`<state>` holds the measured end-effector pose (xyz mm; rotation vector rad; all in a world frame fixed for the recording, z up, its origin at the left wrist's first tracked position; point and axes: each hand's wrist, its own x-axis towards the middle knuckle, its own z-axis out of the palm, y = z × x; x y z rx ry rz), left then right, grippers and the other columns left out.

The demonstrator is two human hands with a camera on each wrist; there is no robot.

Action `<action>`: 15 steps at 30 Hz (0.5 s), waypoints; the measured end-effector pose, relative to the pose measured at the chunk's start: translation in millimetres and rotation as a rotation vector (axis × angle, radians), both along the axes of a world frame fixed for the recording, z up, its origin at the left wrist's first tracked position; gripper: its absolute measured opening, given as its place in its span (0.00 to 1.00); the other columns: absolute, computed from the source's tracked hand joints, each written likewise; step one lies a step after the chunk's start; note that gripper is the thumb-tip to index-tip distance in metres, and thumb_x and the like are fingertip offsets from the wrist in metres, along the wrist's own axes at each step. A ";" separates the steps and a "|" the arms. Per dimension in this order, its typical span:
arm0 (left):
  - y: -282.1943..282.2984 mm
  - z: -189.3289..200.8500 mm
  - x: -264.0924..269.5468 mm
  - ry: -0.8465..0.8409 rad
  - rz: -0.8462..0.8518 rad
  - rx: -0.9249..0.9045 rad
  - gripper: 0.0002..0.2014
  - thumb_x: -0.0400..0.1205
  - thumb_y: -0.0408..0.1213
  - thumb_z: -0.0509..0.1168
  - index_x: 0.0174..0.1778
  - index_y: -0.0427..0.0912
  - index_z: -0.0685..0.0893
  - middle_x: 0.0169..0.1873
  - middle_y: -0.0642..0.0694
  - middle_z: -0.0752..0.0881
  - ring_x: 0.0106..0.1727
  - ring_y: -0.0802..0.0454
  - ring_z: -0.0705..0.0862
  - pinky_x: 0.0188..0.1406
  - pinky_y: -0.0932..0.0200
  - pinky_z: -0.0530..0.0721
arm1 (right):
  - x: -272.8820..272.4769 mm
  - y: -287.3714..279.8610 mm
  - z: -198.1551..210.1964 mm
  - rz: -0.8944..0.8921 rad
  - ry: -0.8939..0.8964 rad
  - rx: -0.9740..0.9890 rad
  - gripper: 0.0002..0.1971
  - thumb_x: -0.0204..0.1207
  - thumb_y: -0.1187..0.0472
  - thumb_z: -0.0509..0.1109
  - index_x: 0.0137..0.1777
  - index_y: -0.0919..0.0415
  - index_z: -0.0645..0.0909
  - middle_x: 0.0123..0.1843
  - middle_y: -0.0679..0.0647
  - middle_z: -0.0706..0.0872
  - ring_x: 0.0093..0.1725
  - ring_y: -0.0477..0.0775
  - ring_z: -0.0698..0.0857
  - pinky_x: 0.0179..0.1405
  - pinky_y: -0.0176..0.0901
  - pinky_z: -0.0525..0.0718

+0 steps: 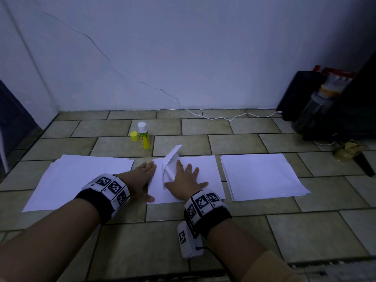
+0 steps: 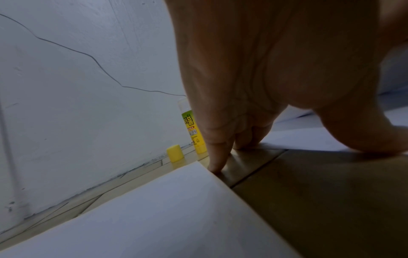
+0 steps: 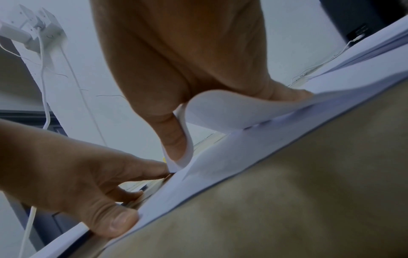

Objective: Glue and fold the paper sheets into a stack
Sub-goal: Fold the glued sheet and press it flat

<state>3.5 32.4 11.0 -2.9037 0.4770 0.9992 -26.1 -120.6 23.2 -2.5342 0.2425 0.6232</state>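
A white middle sheet (image 1: 205,169) lies on the tiled floor between a left paper stack (image 1: 81,180) and a right paper stack (image 1: 260,176). My right hand (image 1: 186,178) rests flat and spread on the middle sheet. Beside its thumb a folded flap (image 1: 172,159) curls upward, and in the right wrist view this flap (image 3: 232,111) bends round one finger. My left hand (image 1: 145,178) lies flat with straight fingers at the sheet's left edge; its fingertips (image 2: 217,162) touch the floor by the left stack (image 2: 165,218). A yellow glue stick (image 1: 143,137) stands behind, its yellow cap (image 1: 134,136) beside it.
A white cable (image 1: 219,118) runs along the base of the wall. A black box (image 1: 299,94), a plastic jar (image 1: 317,106) and dark clutter fill the far right corner. A dark door edge (image 1: 12,123) is at the left.
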 end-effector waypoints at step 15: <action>-1.4 9.3 -1.1 -0.196 0.012 -0.098 0.45 0.79 0.43 0.71 0.83 0.34 0.48 0.80 0.37 0.51 0.82 0.39 0.57 0.77 0.50 0.64 | 5.2 -12.5 -10.2 0.129 0.017 0.027 0.34 0.76 0.35 0.64 0.80 0.43 0.62 0.86 0.56 0.41 0.84 0.64 0.37 0.72 0.81 0.42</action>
